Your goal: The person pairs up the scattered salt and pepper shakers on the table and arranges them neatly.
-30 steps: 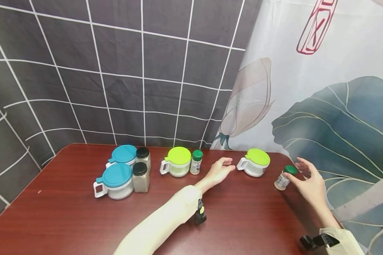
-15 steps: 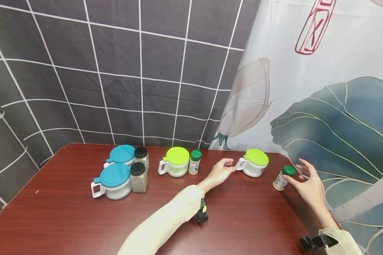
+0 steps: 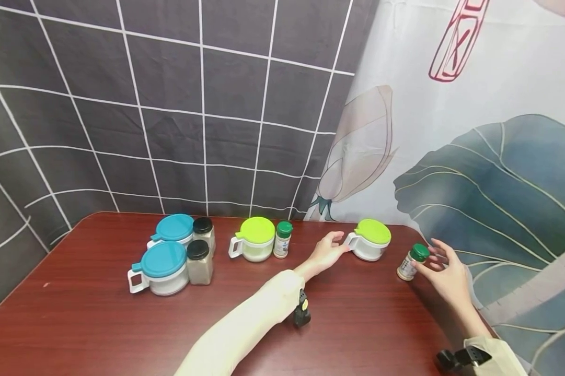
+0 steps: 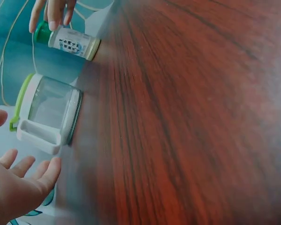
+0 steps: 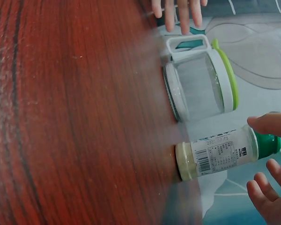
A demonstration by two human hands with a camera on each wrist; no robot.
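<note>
My left hand [image 3: 328,251] reaches with parted fingers to the white handle of a clear seasoning jar [image 4: 54,105] with a lime-green lid. In the left wrist view a small gap shows between fingertips and handle. My right hand [image 3: 447,277] is around the green cap of a small labelled spice bottle [image 5: 220,152], which stands on the table. Its thumb [image 5: 267,125] lies at the cap's base, and the other fingers [image 5: 262,187] are spread just off the cap. The bottle holds pale powder at the bottom.
On the brown table [image 3: 244,324], another lime-lidded jar [image 3: 256,240] stands beside a second green-capped bottle [image 3: 283,240]. Farther left are two blue-lidded jars [image 3: 163,266] and two black-capped shakers [image 3: 199,263]. A dark gridded curtain [image 3: 169,130] and a floral one hang behind.
My left hand has come closer to the handle of the lime-lidded jar. The right hand stays around the bottle's cap, its fingers a little nearer. The head view has shifted slightly right.
</note>
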